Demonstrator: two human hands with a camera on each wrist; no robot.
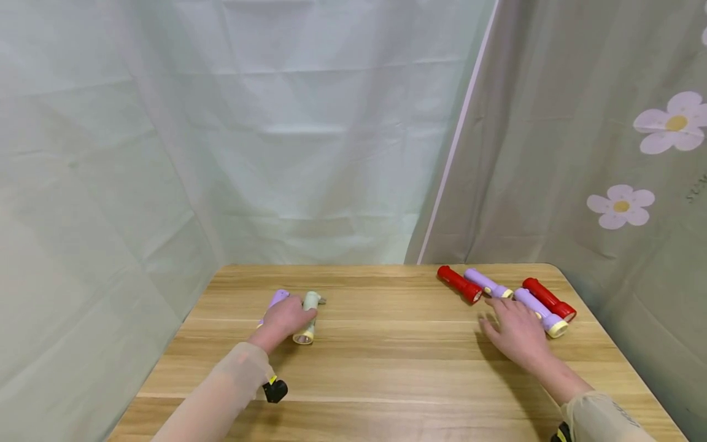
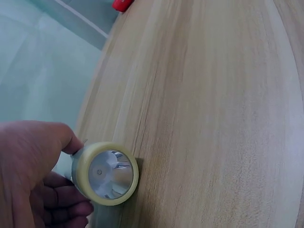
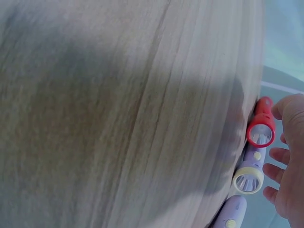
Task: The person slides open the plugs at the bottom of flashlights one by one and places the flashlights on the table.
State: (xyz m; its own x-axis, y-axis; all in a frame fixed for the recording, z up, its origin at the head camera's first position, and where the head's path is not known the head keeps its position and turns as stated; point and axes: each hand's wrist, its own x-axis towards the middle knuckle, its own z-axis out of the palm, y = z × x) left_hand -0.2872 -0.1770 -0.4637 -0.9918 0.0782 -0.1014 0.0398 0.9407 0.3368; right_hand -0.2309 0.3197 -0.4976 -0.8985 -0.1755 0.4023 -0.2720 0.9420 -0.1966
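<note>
On the left side of the wooden table, my left hand [image 1: 288, 317] pinches a pale green flashlight [image 1: 311, 301] between thumb and fingers. Its cream rim and shiny lens [image 2: 111, 175] face the left wrist camera. Just left of that hand lies a purple flashlight [image 1: 280, 296], partly hidden by it. Over on the right, my right hand [image 1: 519, 334] hovers with spread, relaxed fingers beside several flashlights. A red flashlight [image 1: 459, 284] and a purple flashlight [image 1: 482, 281] lie beyond its fingertips. Another purple flashlight [image 1: 534, 302] and another red flashlight [image 1: 548, 299] lie to its right.
Both arms reach over the light wooden table [image 1: 386, 356], which has rounded far corners. Behind it hangs a pale curtain [image 1: 331, 153], with a grey flowered curtain [image 1: 530, 153] at the right. A black wrist device [image 1: 274, 390] sits below the left sleeve.
</note>
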